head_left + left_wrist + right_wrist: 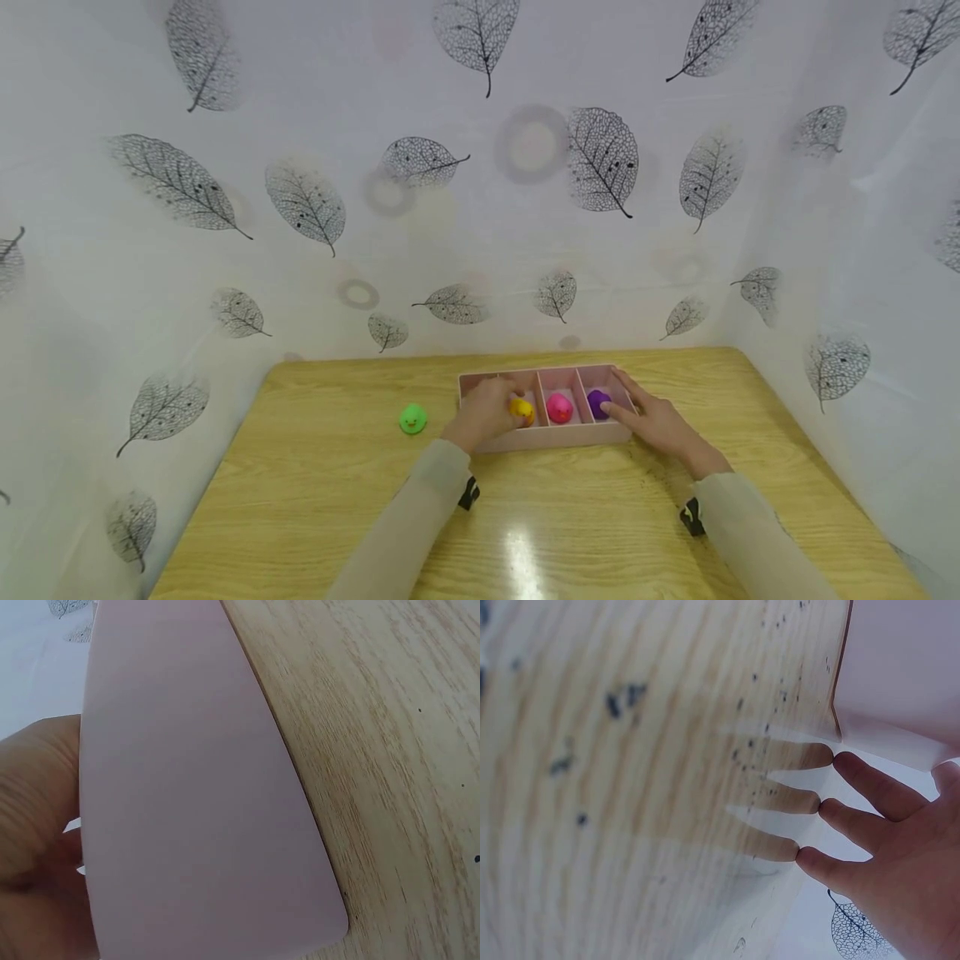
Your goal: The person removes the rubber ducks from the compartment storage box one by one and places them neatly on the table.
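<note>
A long pink divided box (pixel 555 437) lies near the back of the table. My left hand (pixel 486 410) reaches over its left part, thumb and fingers around a yellow toy duck (pixel 522 410) inside. In the left wrist view the box's outer wall (pixel 187 780) hides most of that hand's fingers. A pink toy duck (pixel 559 408) sits in the compartment to the right, and a purple toy duck (pixel 597 403) in the rightmost one. My right hand (pixel 660 421) is at the box's right end, thumb over the rim beside the purple duck; its other fingers (pixel 877 786) are straight and spread, tips on the tabletop.
A green toy duck (pixel 412 419) stands on the wooden table (pixel 322 492) left of the box. White cloth with a leaf print (pixel 480 200) hangs behind the table and along both sides. Small dark specks (pixel 615 705) mark the tabletop near my right hand.
</note>
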`<state>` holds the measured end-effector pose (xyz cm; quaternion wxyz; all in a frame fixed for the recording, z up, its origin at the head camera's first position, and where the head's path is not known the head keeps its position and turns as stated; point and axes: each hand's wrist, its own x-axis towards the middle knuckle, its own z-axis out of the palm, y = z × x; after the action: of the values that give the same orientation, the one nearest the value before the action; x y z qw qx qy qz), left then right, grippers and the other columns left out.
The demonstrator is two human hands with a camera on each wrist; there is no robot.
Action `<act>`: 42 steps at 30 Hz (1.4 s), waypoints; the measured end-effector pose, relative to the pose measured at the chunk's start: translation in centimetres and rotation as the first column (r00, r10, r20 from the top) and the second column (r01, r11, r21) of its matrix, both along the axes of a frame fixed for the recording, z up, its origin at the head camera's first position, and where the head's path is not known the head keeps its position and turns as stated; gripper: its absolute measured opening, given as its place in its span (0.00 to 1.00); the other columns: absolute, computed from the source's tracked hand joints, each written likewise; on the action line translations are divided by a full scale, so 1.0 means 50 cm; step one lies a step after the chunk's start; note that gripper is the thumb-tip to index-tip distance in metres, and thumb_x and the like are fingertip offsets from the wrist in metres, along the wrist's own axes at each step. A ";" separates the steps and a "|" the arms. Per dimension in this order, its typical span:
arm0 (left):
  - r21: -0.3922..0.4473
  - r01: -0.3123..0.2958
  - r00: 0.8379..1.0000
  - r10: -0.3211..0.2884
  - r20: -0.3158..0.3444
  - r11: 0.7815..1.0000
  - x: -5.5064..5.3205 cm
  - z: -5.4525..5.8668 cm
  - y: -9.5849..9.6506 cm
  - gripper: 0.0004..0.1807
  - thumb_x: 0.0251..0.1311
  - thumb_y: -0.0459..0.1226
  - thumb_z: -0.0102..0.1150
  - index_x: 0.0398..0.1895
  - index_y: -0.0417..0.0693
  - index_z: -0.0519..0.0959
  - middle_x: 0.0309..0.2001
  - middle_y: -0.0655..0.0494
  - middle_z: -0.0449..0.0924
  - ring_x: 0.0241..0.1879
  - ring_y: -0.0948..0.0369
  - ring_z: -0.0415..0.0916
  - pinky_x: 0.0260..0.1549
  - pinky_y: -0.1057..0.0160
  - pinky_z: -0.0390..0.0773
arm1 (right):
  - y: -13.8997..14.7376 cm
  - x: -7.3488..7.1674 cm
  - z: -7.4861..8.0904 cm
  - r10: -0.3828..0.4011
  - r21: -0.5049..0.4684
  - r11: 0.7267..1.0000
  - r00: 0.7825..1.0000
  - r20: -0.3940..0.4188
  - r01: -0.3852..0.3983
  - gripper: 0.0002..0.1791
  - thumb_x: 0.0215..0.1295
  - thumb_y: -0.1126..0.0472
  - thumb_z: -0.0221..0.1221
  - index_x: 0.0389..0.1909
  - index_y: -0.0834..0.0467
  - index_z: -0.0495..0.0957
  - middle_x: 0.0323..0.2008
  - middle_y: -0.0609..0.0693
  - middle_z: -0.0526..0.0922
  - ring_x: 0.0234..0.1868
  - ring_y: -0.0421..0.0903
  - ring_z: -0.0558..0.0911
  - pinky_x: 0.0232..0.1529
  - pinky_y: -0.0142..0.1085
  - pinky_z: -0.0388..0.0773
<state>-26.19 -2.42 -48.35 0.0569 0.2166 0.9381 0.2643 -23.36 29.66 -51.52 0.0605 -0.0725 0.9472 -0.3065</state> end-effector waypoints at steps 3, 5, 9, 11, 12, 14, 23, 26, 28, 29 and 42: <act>0.000 0.001 1.000 -0.001 0.025 1.000 -0.002 0.001 0.002 0.21 0.57 0.38 0.78 0.53 0.43 0.86 0.56 0.49 0.87 0.54 0.51 0.84 0.60 0.53 0.84 | -0.001 0.000 -0.001 -0.001 -0.004 1.000 1.000 -0.003 0.001 0.47 0.76 0.31 0.51 0.87 0.43 0.43 0.74 0.75 0.66 0.69 0.81 0.70 0.66 0.75 0.68; -0.002 0.002 0.999 -0.002 0.042 1.000 -0.003 0.002 0.004 0.19 0.58 0.38 0.78 0.52 0.43 0.86 0.59 0.48 0.86 0.55 0.51 0.83 0.62 0.53 0.83 | -0.001 0.000 -0.001 -0.002 -0.006 1.000 1.000 -0.003 0.002 0.47 0.76 0.31 0.51 0.87 0.43 0.43 0.74 0.75 0.66 0.69 0.81 0.70 0.66 0.75 0.68; -0.016 0.005 0.999 -0.004 0.052 1.000 -0.006 0.001 0.007 0.17 0.58 0.38 0.78 0.49 0.45 0.87 0.60 0.49 0.85 0.56 0.52 0.82 0.62 0.53 0.82 | -0.002 0.000 0.000 0.000 -0.005 1.000 1.000 -0.002 0.000 0.47 0.76 0.31 0.51 0.87 0.43 0.43 0.74 0.75 0.65 0.69 0.81 0.70 0.66 0.75 0.68; -0.030 0.004 0.998 -0.002 0.055 1.000 -0.007 -0.001 0.008 0.16 0.59 0.39 0.78 0.49 0.46 0.87 0.59 0.51 0.85 0.54 0.54 0.82 0.61 0.55 0.83 | -0.002 0.001 0.001 -0.002 -0.003 1.000 1.000 0.002 0.002 0.47 0.76 0.31 0.51 0.87 0.44 0.43 0.74 0.76 0.64 0.69 0.81 0.69 0.66 0.76 0.67; -0.035 0.003 0.998 -0.001 0.057 0.999 -0.008 -0.002 0.009 0.16 0.59 0.40 0.78 0.48 0.47 0.87 0.58 0.52 0.86 0.53 0.55 0.82 0.61 0.56 0.83 | -0.002 0.001 0.001 -0.003 -0.001 1.000 1.000 0.004 0.004 0.47 0.76 0.31 0.51 0.87 0.43 0.43 0.75 0.76 0.64 0.69 0.81 0.69 0.66 0.76 0.67; -0.049 -0.004 0.998 0.007 0.064 0.999 -0.008 -0.004 0.011 0.15 0.59 0.41 0.78 0.48 0.48 0.88 0.56 0.54 0.86 0.50 0.57 0.81 0.59 0.57 0.83 | -0.001 0.002 0.002 -0.008 0.000 1.000 1.000 0.011 0.008 0.48 0.76 0.31 0.51 0.87 0.43 0.42 0.75 0.76 0.64 0.70 0.81 0.68 0.66 0.76 0.66; -0.100 -0.045 0.993 0.056 0.107 0.994 -0.009 0.002 0.019 0.10 0.60 0.39 0.77 0.43 0.51 0.87 0.51 0.57 0.85 0.42 0.61 0.77 0.55 0.61 0.84 | -0.001 0.002 0.003 -0.001 -0.004 1.000 1.000 0.024 0.001 0.48 0.76 0.31 0.50 0.87 0.43 0.42 0.74 0.76 0.64 0.70 0.81 0.69 0.67 0.76 0.66; -0.123 -0.046 0.992 0.060 0.109 0.991 -0.010 0.001 0.020 0.09 0.60 0.40 0.77 0.41 0.52 0.86 0.49 0.58 0.85 0.41 0.61 0.77 0.54 0.62 0.84 | -0.002 0.002 0.004 0.001 -0.008 1.000 1.000 0.024 0.000 0.48 0.77 0.31 0.50 0.87 0.43 0.42 0.74 0.77 0.64 0.70 0.81 0.69 0.67 0.76 0.66; -0.132 -0.045 0.993 0.060 0.106 0.990 -0.010 0.000 0.022 0.08 0.61 0.40 0.76 0.40 0.53 0.86 0.49 0.59 0.85 0.41 0.61 0.77 0.54 0.62 0.84 | -0.003 0.002 0.004 0.000 -0.013 1.000 1.000 0.021 0.000 0.47 0.77 0.31 0.50 0.87 0.43 0.42 0.74 0.77 0.64 0.70 0.80 0.69 0.67 0.76 0.66; -0.133 -0.046 0.992 0.060 0.107 0.990 -0.011 0.000 0.022 0.08 0.61 0.40 0.76 0.40 0.53 0.86 0.49 0.59 0.84 0.41 0.61 0.76 0.54 0.62 0.84 | -0.003 0.002 0.004 0.000 -0.014 1.000 1.000 0.020 0.000 0.47 0.77 0.31 0.51 0.87 0.43 0.42 0.74 0.77 0.64 0.70 0.80 0.69 0.67 0.76 0.66; -0.106 0.014 0.995 -0.003 0.104 0.994 -0.011 0.003 0.017 0.08 0.63 0.38 0.75 0.41 0.50 0.85 0.42 0.58 0.84 0.39 0.61 0.75 0.51 0.64 0.84 | -0.004 0.005 0.007 -0.006 -0.010 1.000 1.000 0.017 0.006 0.48 0.76 0.31 0.51 0.87 0.46 0.44 0.74 0.77 0.64 0.70 0.81 0.68 0.66 0.75 0.67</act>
<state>-26.74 -1.55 -48.18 0.1182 0.2030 0.9457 0.2245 -23.09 29.48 -51.20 0.0675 -0.0675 0.9453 -0.3119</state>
